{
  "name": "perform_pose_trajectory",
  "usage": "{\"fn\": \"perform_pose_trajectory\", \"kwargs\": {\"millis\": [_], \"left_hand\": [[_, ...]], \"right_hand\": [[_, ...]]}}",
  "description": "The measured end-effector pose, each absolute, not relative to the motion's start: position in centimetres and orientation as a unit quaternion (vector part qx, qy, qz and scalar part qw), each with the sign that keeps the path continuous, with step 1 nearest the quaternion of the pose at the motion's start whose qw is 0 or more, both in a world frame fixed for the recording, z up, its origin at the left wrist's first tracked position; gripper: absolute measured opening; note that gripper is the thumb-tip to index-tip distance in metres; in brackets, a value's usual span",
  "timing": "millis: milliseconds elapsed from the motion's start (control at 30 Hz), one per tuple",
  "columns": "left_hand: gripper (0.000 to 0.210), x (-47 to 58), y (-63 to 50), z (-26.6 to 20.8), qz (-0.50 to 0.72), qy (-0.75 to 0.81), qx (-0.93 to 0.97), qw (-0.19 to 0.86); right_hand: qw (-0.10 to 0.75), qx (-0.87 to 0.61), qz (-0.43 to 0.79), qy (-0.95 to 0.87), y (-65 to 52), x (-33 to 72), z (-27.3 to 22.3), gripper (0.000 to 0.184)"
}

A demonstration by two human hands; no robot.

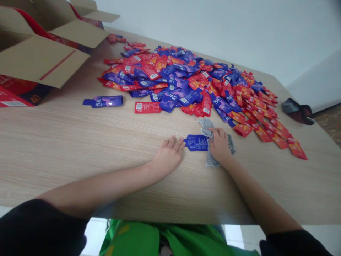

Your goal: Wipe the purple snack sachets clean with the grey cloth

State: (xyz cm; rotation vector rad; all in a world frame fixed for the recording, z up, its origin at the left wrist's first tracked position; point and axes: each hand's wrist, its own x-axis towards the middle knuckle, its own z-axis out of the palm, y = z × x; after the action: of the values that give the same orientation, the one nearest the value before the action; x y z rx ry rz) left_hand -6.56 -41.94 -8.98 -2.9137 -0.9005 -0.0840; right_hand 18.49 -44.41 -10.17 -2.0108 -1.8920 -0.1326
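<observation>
Right hand clutches grey cloth, hides one end of blue pouch at its 9 o'clock. Left hand: pinch unclear.

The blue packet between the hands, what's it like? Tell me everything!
The blue packet lies flat on the wooden-looking table, small pale print facing up, too blurry to read. It looks like thin, smooth plastic, with a narrow tab at one end. Fingertips of the left hand touch that tab; the grey cloth under the right hand covers the other end, hiding it.
</observation>
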Motion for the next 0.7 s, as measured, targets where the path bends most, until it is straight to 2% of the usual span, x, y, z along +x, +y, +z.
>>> {"fn": "perform_pose_trajectory", "kwargs": {"millis": [100,167,300,400,700], "left_hand": [[0.042,-6.5,-41.9,-9.0,-0.031,-0.293,-0.954,0.052],[0.041,-6.4,-42.0,-8.9,-0.036,-0.292,-0.954,0.058],[0.036,-6.4,-42.1,-8.7,-0.030,-0.297,-0.953,0.049],[0.039,-6.5,-42.0,-8.6,-0.028,-0.304,-0.951,0.044],[0.042,-6.4,-41.7,-8.7,-0.009,-0.293,-0.955,0.054]], "right_hand": [[0.269,-0.685,-0.035,-0.676,-43.5,16.3,-9.1,0.043],[0.289,-0.654,-0.024,-0.699,-42.6,13.6,-8.6,0.045],[0.178,-0.617,-0.001,-0.766,-41.3,9.6,-9.0,0.045],[0.122,-0.649,-0.024,-0.751,-41.4,10.6,-9.6,0.046],[0.137,-0.746,-0.054,-0.650,-44.3,20.5,-10.4,0.044]]}}
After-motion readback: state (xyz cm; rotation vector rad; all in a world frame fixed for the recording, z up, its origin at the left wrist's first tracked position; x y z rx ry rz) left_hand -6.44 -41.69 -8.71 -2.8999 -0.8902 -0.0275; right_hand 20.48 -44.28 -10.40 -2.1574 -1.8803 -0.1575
